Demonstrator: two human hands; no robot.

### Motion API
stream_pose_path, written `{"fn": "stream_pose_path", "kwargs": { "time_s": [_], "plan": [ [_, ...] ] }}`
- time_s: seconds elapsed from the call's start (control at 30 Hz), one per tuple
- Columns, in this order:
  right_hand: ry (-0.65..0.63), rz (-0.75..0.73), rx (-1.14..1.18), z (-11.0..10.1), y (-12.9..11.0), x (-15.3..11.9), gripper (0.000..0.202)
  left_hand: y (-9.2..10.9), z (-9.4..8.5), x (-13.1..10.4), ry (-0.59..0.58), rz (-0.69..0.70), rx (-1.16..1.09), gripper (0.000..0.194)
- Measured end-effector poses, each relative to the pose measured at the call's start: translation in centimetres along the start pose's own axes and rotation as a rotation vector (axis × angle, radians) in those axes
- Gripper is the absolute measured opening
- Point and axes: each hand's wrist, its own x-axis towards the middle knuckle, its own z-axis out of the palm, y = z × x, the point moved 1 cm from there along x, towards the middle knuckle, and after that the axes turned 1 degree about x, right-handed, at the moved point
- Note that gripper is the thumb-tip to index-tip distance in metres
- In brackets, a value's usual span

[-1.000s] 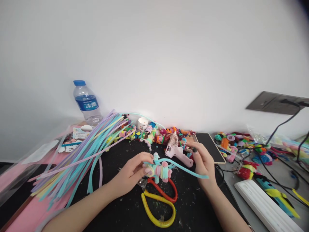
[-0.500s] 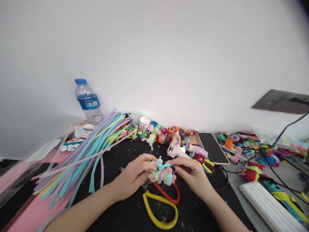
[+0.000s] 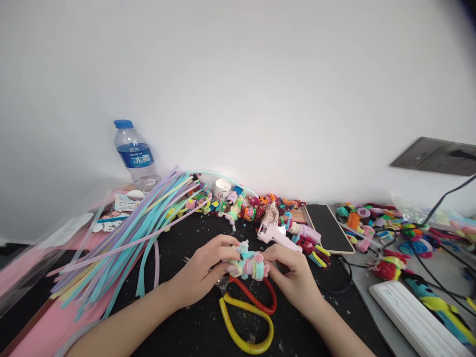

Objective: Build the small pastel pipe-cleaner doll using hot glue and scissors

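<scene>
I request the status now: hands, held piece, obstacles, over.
Left fingers and right fingers pinching small pastel fuzzy figure from opposite sides. Red-and-yellow-handled scissors underneath, possibly in the way. Pale pink glue gun beyond right fingers.

Black work surface (image 3: 178,332) where red-and-yellow-handled scissors (image 3: 250,297) lay, a pink glue gun (image 3: 275,233) rested beyond them, fuzzy craft pieces (image 3: 251,213) crowded the back, a long white box (image 3: 416,317) sat on grey tabletop (image 3: 361,277) at right

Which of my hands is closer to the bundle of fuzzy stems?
Left. The left hand is just right of the bundle of fuzzy stems, with a gap; the right hand is farther right, at the right end of the small pastel figure.
</scene>
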Motion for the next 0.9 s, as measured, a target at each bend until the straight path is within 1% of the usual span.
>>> {"fn": "stream_pose_path", "kwargs": {
  "time_s": [0.17,0.33,0.6,0.9],
  "plan": [
    [-0.019,-0.023,-0.019,0.0,-0.1,-0.03,0.014,-0.08,0.04,-0.01,0.046,-0.022,0.012,0.024],
    [-0.033,-0.052,-0.028,0.14,-0.01,-0.05,0.016,-0.18,0.03,-0.07,0.059,-0.048,0.006,0.024],
    [-0.084,-0.045,-0.011,0.21,-0.08,-0.04,0.02,-0.12,-0.06,-0.05,0.08,-0.052,0.01,0.022],
    [-0.066,-0.038,-0.024,0.23,0.04,-0.08,0.019,-0.1,-0.09,0.03,0.088,-0.039,-0.003,0.023]
  ]
}}
